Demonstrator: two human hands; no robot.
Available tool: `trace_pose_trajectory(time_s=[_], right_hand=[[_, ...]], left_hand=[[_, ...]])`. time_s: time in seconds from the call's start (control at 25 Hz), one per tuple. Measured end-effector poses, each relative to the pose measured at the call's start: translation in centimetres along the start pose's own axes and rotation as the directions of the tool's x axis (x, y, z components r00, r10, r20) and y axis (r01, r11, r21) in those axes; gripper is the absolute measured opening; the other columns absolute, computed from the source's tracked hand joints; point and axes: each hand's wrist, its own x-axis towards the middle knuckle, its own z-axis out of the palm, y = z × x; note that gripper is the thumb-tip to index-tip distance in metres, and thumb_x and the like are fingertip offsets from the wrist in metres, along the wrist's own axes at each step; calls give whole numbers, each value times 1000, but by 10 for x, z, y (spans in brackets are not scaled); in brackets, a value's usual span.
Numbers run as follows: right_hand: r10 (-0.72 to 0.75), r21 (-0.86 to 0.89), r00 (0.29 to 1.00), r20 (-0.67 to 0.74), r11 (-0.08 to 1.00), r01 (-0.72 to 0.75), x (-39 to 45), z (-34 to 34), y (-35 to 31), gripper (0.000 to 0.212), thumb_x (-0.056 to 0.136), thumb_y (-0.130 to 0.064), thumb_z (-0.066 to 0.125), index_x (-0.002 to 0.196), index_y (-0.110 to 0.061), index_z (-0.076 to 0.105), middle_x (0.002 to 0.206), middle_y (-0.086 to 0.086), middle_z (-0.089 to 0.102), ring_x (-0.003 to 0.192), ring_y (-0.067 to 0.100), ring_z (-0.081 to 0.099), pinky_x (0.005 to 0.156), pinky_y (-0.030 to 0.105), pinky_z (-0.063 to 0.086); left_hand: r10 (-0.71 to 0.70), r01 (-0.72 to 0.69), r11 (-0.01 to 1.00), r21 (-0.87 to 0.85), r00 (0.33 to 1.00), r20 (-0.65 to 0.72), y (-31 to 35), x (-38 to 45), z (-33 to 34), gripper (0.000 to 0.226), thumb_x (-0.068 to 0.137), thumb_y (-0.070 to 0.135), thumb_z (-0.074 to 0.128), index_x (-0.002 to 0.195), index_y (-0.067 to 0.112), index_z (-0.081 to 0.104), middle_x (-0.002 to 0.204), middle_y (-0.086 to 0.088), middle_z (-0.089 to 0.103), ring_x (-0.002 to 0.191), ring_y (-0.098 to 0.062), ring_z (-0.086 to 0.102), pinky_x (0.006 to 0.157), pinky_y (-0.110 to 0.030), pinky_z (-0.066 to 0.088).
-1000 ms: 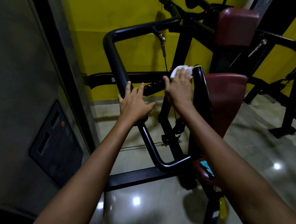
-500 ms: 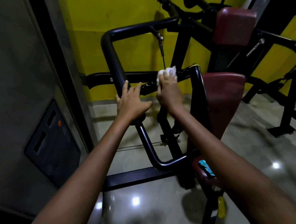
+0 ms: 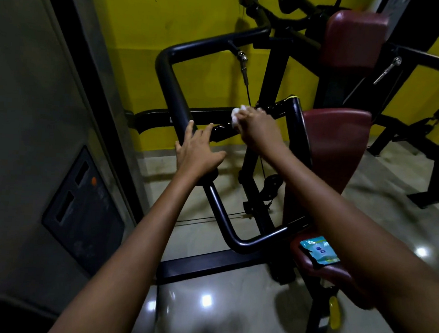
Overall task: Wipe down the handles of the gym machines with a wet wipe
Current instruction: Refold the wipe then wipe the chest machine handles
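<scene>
At frame centre our right hand (image 3: 261, 129) pinches the wipe (image 3: 236, 115) on the handle (image 3: 222, 131), our left hand (image 3: 197, 153) rests flat on the bar (image 3: 171, 92); other machines look untouched.

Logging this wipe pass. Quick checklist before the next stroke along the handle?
1. Wipe in right hand: ok, pinched in the fingers.
2. Wipe touching the grip: ok, pressed at its left part.
3. Left hand bracing the black bar: ok, laid flat with fingers straight.
4. Grip fully wiped: cannot tell.
5. Spare wipes near: ok, a pack lies on the seat.
6. Cable clear of the hands: ok, behind them.
</scene>
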Motion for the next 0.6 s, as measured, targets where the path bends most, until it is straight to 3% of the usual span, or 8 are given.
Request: trace_pose_trajectory(time_s=[0.12, 0.2, 0.28, 0.36, 0.4, 0.48, 0.56, 0.6], right_hand=[[170, 20, 984, -49, 985, -169, 3, 0, 4, 31, 99, -25, 35, 116, -9, 56, 120, 13, 53, 110, 32, 51, 82, 37, 43], [-27, 12, 1000, 9, 1000, 27, -7, 10, -22, 36, 99, -19, 35, 131, -7, 46, 137, 15, 44, 127, 30, 43, 93, 35, 42], [-149, 103, 989, -23, 983, 150, -19, 15, -32, 37, 95, -12, 44, 131, -8, 50, 139, 15, 47, 122, 30, 50, 89, 38, 47], [80, 429, 973, -215, 903, 20, -28, 15, -28, 26, 86, -5, 58, 109, -7, 68, 112, 16, 67, 94, 29, 67, 75, 36, 55], [288, 653, 940, -185, 750, -101, -33, 14, -28, 22, 84, -4, 61, 103, -6, 71, 103, 14, 70, 87, 24, 68, 73, 32, 55], [573, 931, 795, 200, 143, -337, -46, 12, -36, 19, 85, -1, 59, 100, 0, 70, 96, 12, 71, 80, 16, 64, 73, 24, 50], [416, 739, 642, 644, -553, -384, -51, 14, -48, 18, 91, 5, 45, 91, 5, 63, 81, 16, 64, 57, 14, 58, 86, 19, 46], [295, 573, 598, 745, -742, -348, -51, 18, -49, 23, 94, 6, 37, 81, 3, 56, 66, 16, 60, 45, 13, 53, 97, 16, 40]], left_hand=[[-5, 4, 1000, -6, 1000, -12, 0, 0, 0, 70, 85, 34, 56, 147, 23, 25, 150, 0, 31, 145, -15, 0, 112, -56, 14], [-9, 8, 1000, -13, 1000, -17, 0, 1, 1, 69, 85, 35, 55, 147, 24, 26, 151, 0, 32, 145, -15, 0, 112, -56, 14], [-9, 9, 1000, -14, 1000, -22, 0, 0, 1, 69, 85, 35, 55, 146, 24, 26, 151, 0, 31, 145, -15, 0, 113, -56, 14], [-9, 9, 1000, -26, 1000, -25, 1, 0, 2, 68, 85, 34, 56, 146, 24, 27, 151, 1, 31, 145, -15, 0, 113, -56, 14], [-8, 8, 999, -31, 1000, -28, 1, 0, 2, 68, 85, 33, 55, 146, 24, 28, 151, 1, 31, 145, -15, 0, 112, -56, 14], [-9, 8, 999, -39, 999, -36, 1, 0, 2, 66, 86, 31, 53, 146, 23, 28, 151, 0, 32, 145, -15, 0, 112, -55, 14], [-12, 10, 998, -61, 999, -40, 1, -1, 1, 64, 86, 25, 50, 146, 22, 28, 151, -2, 31, 145, -15, 0, 112, -55, 14], [-11, 8, 997, -72, 999, -37, 1, -2, 1, 63, 86, 23, 48, 146, 21, 28, 151, -3, 30, 145, -15, 0, 113, -55, 13]])
